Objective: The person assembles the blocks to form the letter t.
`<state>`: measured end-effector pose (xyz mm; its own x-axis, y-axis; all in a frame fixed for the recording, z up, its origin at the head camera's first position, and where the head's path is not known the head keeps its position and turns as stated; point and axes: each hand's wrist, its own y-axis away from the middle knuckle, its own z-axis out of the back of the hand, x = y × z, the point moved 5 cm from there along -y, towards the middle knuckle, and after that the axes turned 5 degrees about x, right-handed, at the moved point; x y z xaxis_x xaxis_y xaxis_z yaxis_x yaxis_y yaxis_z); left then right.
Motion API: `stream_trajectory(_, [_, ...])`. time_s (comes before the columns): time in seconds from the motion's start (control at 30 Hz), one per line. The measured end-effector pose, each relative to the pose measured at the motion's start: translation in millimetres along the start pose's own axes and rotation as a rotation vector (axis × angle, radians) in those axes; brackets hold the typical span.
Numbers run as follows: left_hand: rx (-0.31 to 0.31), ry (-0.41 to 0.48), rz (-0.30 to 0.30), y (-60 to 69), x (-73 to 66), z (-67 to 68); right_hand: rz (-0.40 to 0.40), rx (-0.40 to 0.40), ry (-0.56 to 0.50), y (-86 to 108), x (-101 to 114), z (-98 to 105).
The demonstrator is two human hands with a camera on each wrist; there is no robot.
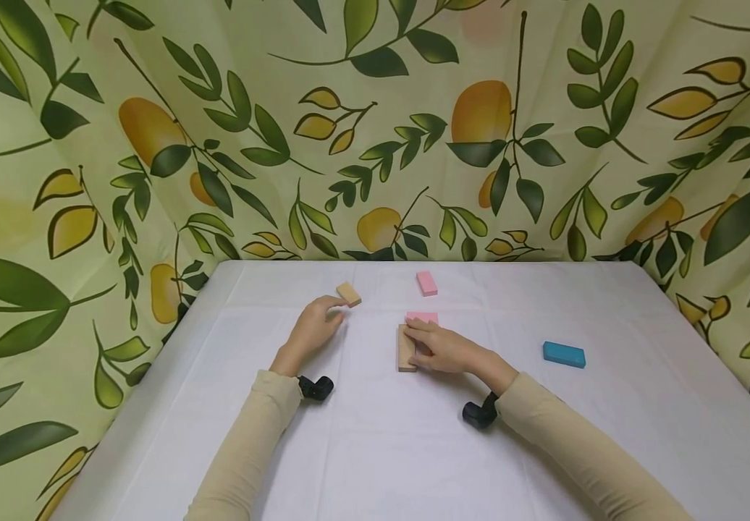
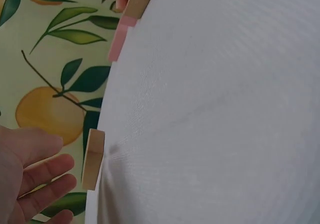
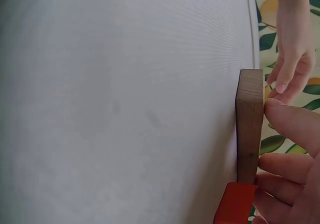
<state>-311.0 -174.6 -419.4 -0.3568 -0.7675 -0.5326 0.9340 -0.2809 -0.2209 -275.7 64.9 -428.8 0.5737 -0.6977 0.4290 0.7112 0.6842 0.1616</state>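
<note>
Beside a small tan block (image 1: 349,294) (image 2: 93,159), my left hand (image 1: 315,331) (image 2: 40,174) has its fingers loosely extended; the left wrist view shows a gap between them. My right hand (image 1: 447,349) (image 3: 292,154) rests its thumb and fingertips on a longer wooden block (image 1: 406,349) (image 3: 249,124), which lies lengthwise away from me. Against that block's far end is a pink block (image 1: 422,317) (image 2: 119,40), lying crosswise and partly covered by my right fingers. It looks red in the right wrist view.
Another pink block (image 1: 426,284) lies farther back on the white-covered table (image 1: 375,449). To the right of my right hand is a blue block (image 1: 564,354). A leaf-and-fruit patterned curtain (image 1: 375,145) hangs behind the table and along its sides.
</note>
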Motion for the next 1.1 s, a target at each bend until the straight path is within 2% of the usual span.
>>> stream_trajectory(0.23, [-0.004, 0.024, 0.026, -5.2, 6.3, 2.6, 0.019, -0.016, 0.012, 0.3, 1, 2])
stream_trajectory(0.5, [0.0, 0.062, 0.097, -15.5, 18.0, 1.3, 0.002, -0.01, 0.004, -0.7, 2, 2])
stream_trajectory(1.1, [-0.037, 0.132, 0.145, -31.5, 34.3, 2.0, -0.03, 0.024, -0.007, -3.2, 4, 3])
